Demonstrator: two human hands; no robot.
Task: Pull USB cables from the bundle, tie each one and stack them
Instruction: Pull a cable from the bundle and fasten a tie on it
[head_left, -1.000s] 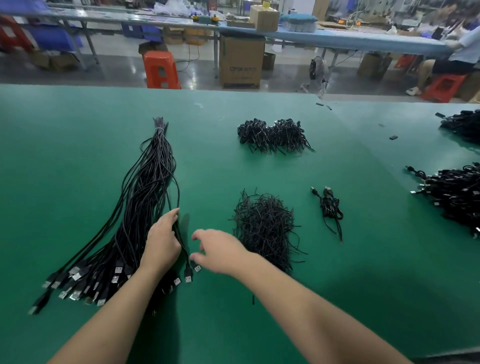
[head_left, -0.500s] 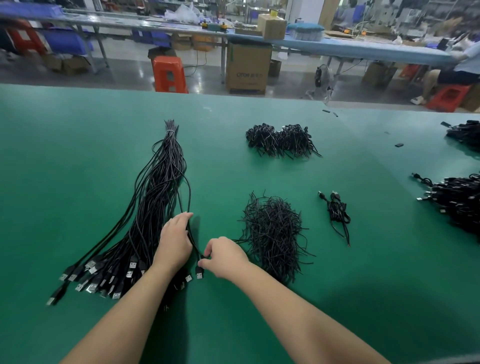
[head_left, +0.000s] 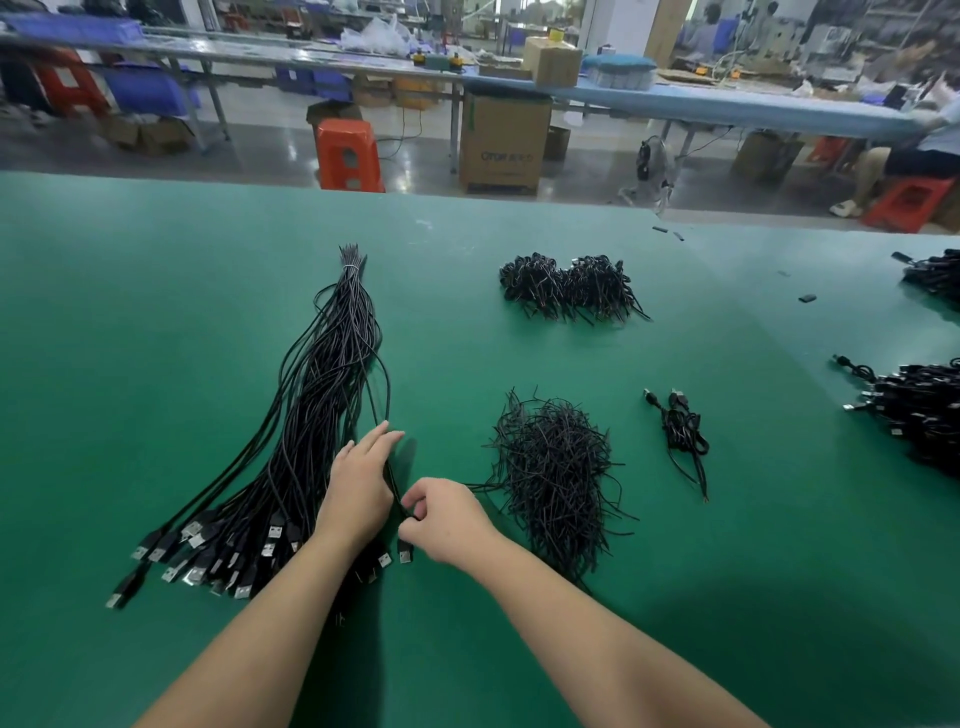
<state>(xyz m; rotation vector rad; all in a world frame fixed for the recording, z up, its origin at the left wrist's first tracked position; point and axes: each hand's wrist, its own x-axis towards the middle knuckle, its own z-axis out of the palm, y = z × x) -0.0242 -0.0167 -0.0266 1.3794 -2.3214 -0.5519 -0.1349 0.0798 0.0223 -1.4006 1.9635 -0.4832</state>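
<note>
A long bundle of black USB cables (head_left: 311, 415) lies on the green table (head_left: 130, 312), tied at its far end, plugs fanned out toward me. My left hand (head_left: 358, 488) rests flat on the bundle near the plugs. My right hand (head_left: 447, 519) pinches one USB cable (head_left: 387, 410) at the bundle's right edge, just above its plug (head_left: 405, 553). A pile of black twist ties (head_left: 556, 478) sits right of my hands. One tied cable (head_left: 680, 431) lies further right.
A heap of tied black cables (head_left: 571, 286) lies at the table's middle back. More cable heaps (head_left: 924, 410) sit at the right edge. Small black bits (head_left: 807, 298) lie on the far right. Stools, boxes and workbenches stand beyond the table.
My right hand moved left to the bundle's edge and closed its fingers on one cable near the plug. My left hand stayed on the bundle.
</note>
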